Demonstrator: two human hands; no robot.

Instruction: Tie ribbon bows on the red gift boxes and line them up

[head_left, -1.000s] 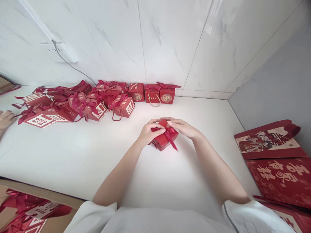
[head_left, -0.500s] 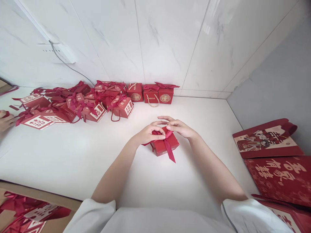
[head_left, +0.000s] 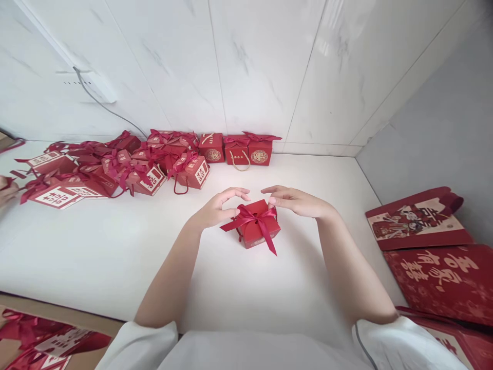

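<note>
A small red gift box [head_left: 261, 234] sits on the white table in front of me, with a crimson ribbon bow [head_left: 256, 218] tied on its top. One ribbon tail points left and another hangs over the near side. My left hand [head_left: 220, 208] hovers at the box's left, thumb and fingers apart, the thumb tip near the bow. On the other side my right hand [head_left: 296, 200] is open, its thumb near the box's far right corner and its fingers stretched out beyond it. Whether either thumb touches the ribbon is hard to see.
Several red ribboned boxes [head_left: 150, 177] are piled at the back left; three more boxes [head_left: 260, 153] stand along the tiled wall. Red gift bags [head_left: 439, 277] lie at the right. A carton [head_left: 61, 308] of boxes is at lower left. Another person's hand [head_left: 7, 190] shows at the left edge.
Both hands have let go of the ribbon and moved apart, left hand leftward and right hand rightward. The bow on the box is now uncovered. The view has shifted slightly.
</note>
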